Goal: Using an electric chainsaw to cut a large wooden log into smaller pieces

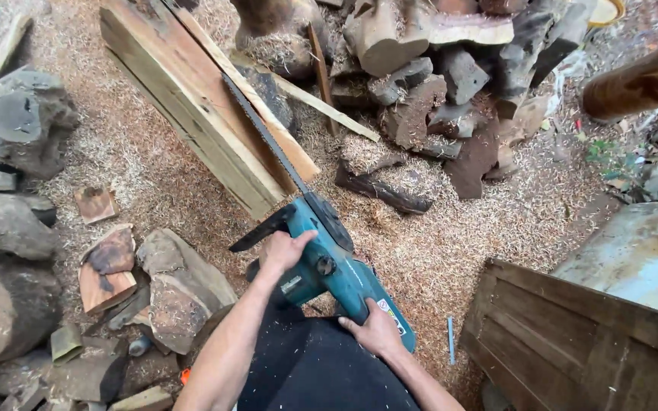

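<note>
We grip the teal chainsaw (329, 262) with our left hand (285, 251) on the front handle and right hand (377, 332) at the rear, its bar lying along the plank (192, 99), which seems still uncut.

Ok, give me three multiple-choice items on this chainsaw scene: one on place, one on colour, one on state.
1. Where does the bar of the chainsaw lie?
A. on the stacked planks
B. on the wooden crate
C. on the sawdust

2. What colour is the saw body?
A. orange
B. teal
C. yellow

3. How is the saw held?
A. one hand only
B. both hands grip it
C. it lies untouched

Answers:
1 A, the bar runs along the plank edge.
2 B, the housing is teal with black parts.
3 B, the left hand wraps the front handle and the right hand grips the rear.
</note>
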